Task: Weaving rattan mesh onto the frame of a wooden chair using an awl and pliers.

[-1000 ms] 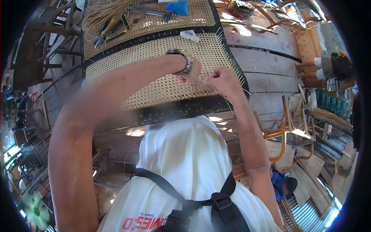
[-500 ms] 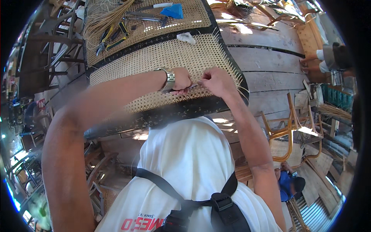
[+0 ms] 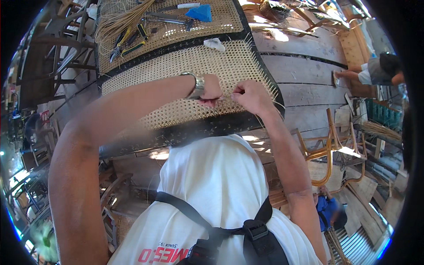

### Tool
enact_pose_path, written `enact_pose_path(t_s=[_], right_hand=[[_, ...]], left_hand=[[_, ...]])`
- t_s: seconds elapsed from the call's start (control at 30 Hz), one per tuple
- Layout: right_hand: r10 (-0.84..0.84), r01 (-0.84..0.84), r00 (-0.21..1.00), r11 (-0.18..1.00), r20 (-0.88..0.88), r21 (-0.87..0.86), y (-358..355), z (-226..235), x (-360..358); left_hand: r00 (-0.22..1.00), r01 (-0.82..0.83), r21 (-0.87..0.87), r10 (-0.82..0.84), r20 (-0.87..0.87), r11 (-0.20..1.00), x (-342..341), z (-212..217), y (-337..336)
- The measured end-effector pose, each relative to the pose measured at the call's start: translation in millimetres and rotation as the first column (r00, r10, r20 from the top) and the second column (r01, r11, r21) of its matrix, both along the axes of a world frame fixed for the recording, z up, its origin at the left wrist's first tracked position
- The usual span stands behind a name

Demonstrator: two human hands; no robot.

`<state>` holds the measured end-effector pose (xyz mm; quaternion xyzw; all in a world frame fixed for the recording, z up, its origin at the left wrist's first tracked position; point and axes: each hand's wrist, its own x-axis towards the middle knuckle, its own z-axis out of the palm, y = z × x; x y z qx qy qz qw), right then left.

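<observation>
A woven cane panel [image 3: 176,66] with black borders lies before me. Above its near section my left hand [image 3: 211,90], with a metal watch [image 3: 198,85] at the wrist, is closed with its knuckles up. The slim dark tool it holds is almost wholly covered by the fist. Just to its right, my right hand [image 3: 252,96] has thumb and forefinger pinched together close over the weave. What the pinch holds is too small to make out. Loose cane ends [image 3: 267,77] stick out along the panel's right edge.
Farther up the panel lie yellow-handled pliers [image 3: 132,47], a hammer [image 3: 176,20], a blue piece [image 3: 199,13], a white wad [image 3: 214,43] and a bundle of cane strands [image 3: 121,24]. A chair frame [image 3: 327,150] stands at right. Another person [image 3: 329,213] sits at lower right.
My left fist has turned, so the slim tool that stuck out of it is now mostly hidden. My right hand has shifted slightly right and down. At far right, a standing person has moved.
</observation>
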<state>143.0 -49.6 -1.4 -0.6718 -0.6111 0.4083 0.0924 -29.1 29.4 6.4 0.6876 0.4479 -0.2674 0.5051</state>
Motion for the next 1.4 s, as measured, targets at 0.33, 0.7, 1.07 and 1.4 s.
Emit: enact_pose_path(t_s=[0.33,0.7,1.07,1.4], right_hand=[[-0.06,0.049,0.987,0.996,0.151,0.08,-22,7,-14],[-0.187,0.18,0.925,0.982,0.331,0.05,-45,43,9],[-0.287,0.271,0.957,0.927,0.027,0.258,-76,12,32],[-0.189,0.18,0.98,0.976,0.064,0.125,-79,55,39]], left_hand=[[0.938,0.304,0.521,-0.346,-0.018,0.797,-41,-7,20],[0.877,-0.002,0.734,-0.352,0.328,0.679,-33,-17,2],[0.943,0.23,0.482,-0.316,0.104,0.845,-9,-13,-5],[0.946,-0.004,0.571,-0.182,0.269,0.821,-56,-34,17]])
